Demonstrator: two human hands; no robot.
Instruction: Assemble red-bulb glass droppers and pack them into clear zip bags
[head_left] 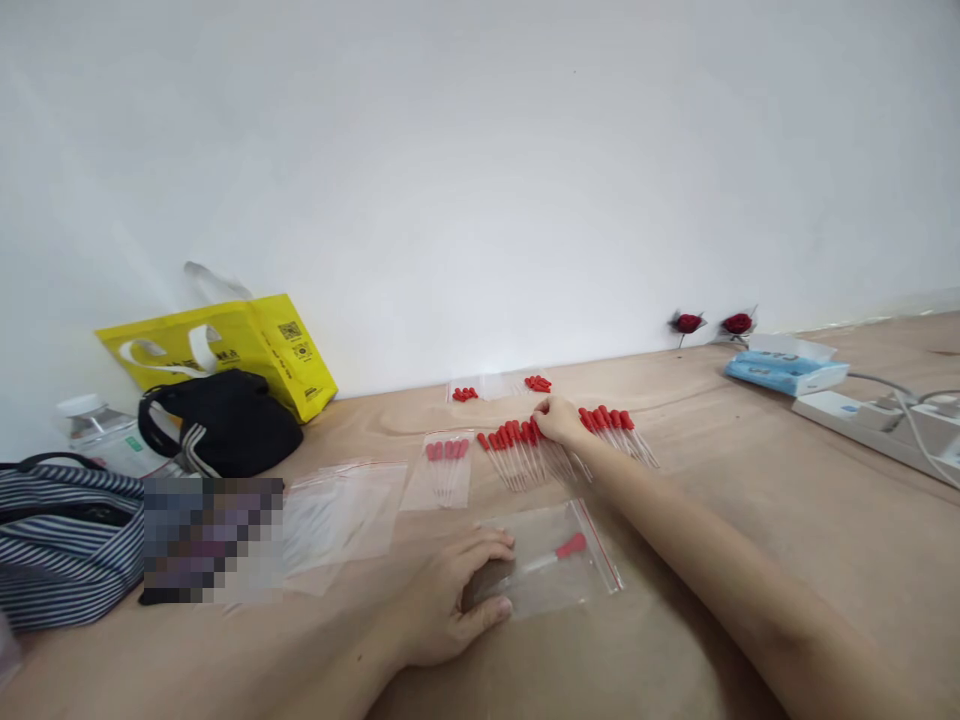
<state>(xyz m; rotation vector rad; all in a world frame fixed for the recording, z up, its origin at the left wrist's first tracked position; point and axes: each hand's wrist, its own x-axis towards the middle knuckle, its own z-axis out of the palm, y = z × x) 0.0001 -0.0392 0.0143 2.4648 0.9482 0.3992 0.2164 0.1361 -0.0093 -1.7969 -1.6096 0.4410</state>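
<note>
Flat on the table lies a clear zip bag (pixel 536 590) with a red-bulbed dropper (pixel 570 546) inside it. My left hand (pixel 454 595) rests on the bag's left end, thumb and fingers apart. Farther off, my right hand (pixel 556 418) reaches into a row of glass droppers with red rubber bulbs (pixel 514 440). Its fingers are pinched at a dropper's bulb, which they mostly cover. More droppers (pixel 611 422) lie just right of that hand. Left of the row is a zip bag (pixel 439 480) holding several droppers.
A stack of clear zip bags (pixel 345 515) lies at the left. Filled bags with red bulbs (pixel 465 394) sit near the wall. Beyond are a yellow bag (pixel 292 350), black cap (pixel 240 425), striped pouch (pixel 71 545), blue tissue pack (pixel 784 370), power strip (pixel 870 415) and roses (pixel 688 323).
</note>
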